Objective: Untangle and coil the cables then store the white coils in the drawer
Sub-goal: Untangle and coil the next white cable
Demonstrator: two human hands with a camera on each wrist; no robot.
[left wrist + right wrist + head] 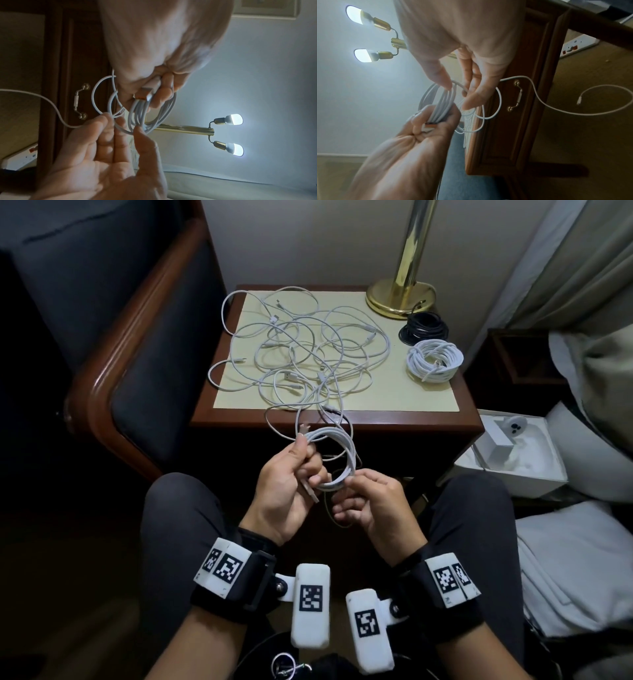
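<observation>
Both hands are up in front of the table's front edge, working on one white cable. The left hand (pixel 284 484) has its grip clenched round a bundle of loops (pixel 337 460) plus the USB plug (pixel 145 93), thumb pressing the strands against the fingers. The right hand (pixel 373 505) pinches the lower part of the same bundle between thumb and fingertips (pixel 447 83), so both grips are grasping the half-wound coil. A loose tail of that cable runs up from the hands onto the table and into the messy tangle (pixel 301 350), which covers the left and middle of the table top (pixel 394 398) and spills a bit over the left edge.

Near the right edge sits a finished white coil (pixel 434 360), and just behind it, toward the back right corner, a black coil (pixel 423 328) touches the base of a brass lamp (pixel 400 292). The drawer (pixel 505 121) on the table's front is closed, its brass handle (pixel 515 94) just behind the hands in the wrist views. An open white box (pixel 513 453) sits low down beside the table's right side.
</observation>
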